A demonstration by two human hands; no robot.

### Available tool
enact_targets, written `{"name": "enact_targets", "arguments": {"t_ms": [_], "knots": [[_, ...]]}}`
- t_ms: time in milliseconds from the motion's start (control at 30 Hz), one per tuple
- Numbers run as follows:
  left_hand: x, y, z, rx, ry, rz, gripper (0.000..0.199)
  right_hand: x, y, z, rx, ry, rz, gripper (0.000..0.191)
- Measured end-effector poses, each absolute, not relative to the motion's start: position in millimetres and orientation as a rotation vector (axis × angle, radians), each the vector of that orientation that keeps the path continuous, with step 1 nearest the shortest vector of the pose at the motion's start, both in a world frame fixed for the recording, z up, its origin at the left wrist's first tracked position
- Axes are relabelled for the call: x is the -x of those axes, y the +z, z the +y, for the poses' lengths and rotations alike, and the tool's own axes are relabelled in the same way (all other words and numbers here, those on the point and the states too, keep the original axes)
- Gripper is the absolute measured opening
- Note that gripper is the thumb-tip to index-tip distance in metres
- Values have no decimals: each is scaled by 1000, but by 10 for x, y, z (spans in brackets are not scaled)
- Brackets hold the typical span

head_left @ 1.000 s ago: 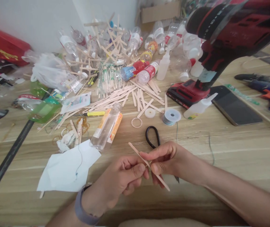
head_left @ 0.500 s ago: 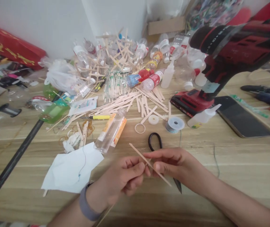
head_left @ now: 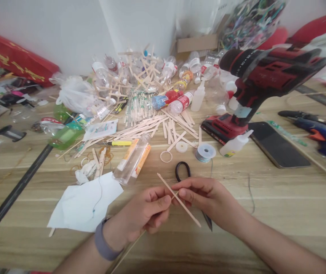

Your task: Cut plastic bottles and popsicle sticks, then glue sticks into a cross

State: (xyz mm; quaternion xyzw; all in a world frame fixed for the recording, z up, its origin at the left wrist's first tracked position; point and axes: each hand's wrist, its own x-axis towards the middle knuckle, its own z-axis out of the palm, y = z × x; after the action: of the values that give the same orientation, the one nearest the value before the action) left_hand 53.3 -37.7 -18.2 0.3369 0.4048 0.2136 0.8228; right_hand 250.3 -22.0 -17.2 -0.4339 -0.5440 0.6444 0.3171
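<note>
My left hand point(head_left: 151, 209), with a grey-purple band on its wrist, pinches two thin wooden sticks near where they cross. The upper wooden stick point(head_left: 190, 215) slants from upper left to lower right in front of my fingers. The other stick point(head_left: 127, 254) runs under my left hand toward the bottom edge. My right hand point(head_left: 205, 194) has its thumb and forefinger closed at the crossing point, over the end of the lower stick. Just behind my right hand lie black-handled scissors point(head_left: 182, 171), partly hidden by it.
A clear bottle point(head_left: 133, 160) and white paper point(head_left: 84, 203) lie left. Behind are loose sticks point(head_left: 140, 129), a thread spool point(head_left: 205, 151) and a glue bottle point(head_left: 234, 144). A red drill point(head_left: 268, 72), phone point(head_left: 278, 144) and glue gun point(head_left: 320, 129) occupy the right.
The view has shifted slightly, so the drill and phone appear further left. My right thumb and forefinger have come closer to the crossing of the sticks.
</note>
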Motion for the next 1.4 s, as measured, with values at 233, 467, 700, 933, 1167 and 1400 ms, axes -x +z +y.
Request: {"name": "enact_targets", "arguments": {"t_ms": [233, 467, 700, 933, 1167, 1400], "knots": [[-529, -204, -379, -715, 445, 859, 45, -2490, -161, -220, 1129, 1771, -1365, 35], [-527, -221, -381, -718, 440, 834, 40, -2479, -182, -210, 1122, 1803, -1371, 35], [-519, -206, -384, -689, 438, 837, 40, -2490, -228, -235, 1044, 1805, -1421, 35], [-510, -219, -384, -696, 414, 817, 38, -2484, -263, -244, 959, 1821, -1424, 30], [-520, -187, -394, -686, 410, 821, 37, -2497, -277, -255, 935, 1805, -1468, 28], [-536, -193, -373, -693, 474, 874, 42, -2460, -278, -252, 1053, 1707, -1579, 25]]}}
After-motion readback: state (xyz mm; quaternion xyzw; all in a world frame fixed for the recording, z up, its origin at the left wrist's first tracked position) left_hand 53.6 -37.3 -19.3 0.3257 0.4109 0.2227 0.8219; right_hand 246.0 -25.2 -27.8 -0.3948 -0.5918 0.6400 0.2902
